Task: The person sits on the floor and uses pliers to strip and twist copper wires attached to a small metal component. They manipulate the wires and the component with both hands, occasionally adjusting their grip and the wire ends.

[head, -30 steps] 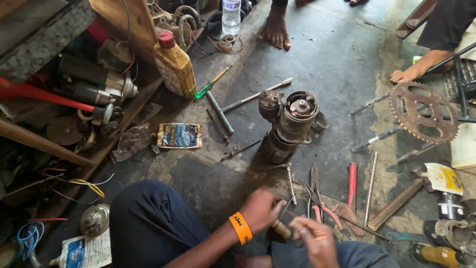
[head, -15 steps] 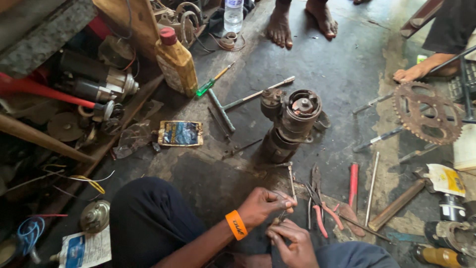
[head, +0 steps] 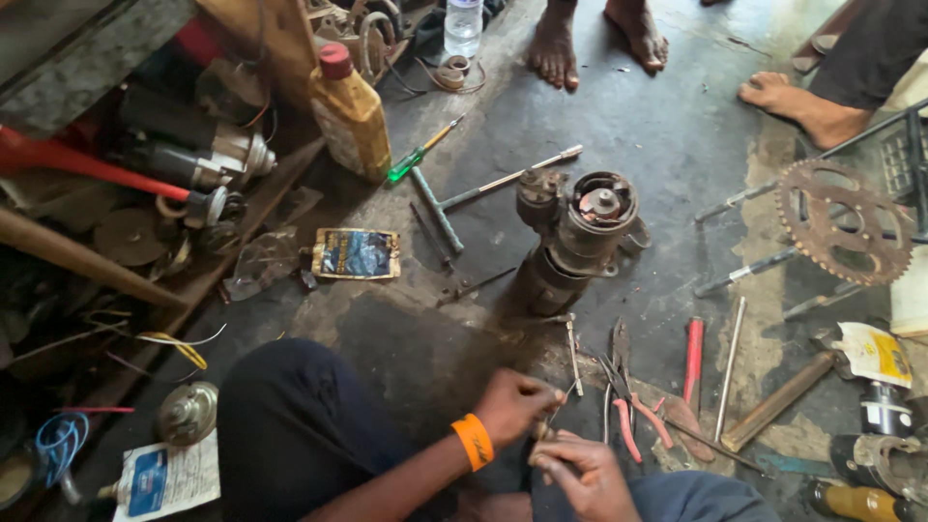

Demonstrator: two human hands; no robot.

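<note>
Seen from the head camera, the person sits on a dark, stained concrete floor (head: 677, 155) with both hands drawn together low in the view; the left hand (head: 514, 406), with an orange wristband (head: 473, 441) on its wrist, is curled narrow, its fingertips pinched on a small part (head: 541, 432) that is too small and too hidden to identify; the right hand (head: 580, 474) meets it from below, fingers bent close around the same small part, so the 2 hands touch; just beyond them, resting on the floor, stands a greasy starter motor (head: 575, 242), tilted, its round open end facing up; near the right hand lie pliers with red grips (head: 630, 406), a red-handled tool (head: 693, 358) and a thin metal rod (head: 729, 367), side by side; further off a T-shaped wrench (head: 454, 198) and a green-handled screwdriver (head: 418, 155) lie near a yellow oil bottle with a red cap (head: 350, 114); a flat printed packet (head: 356, 253) lies to the left of the motor; a rusty chain sprocket (head: 843, 222) lies at the right; 3 bare feet of other people show at the top edge, well apart from the hands.
</note>
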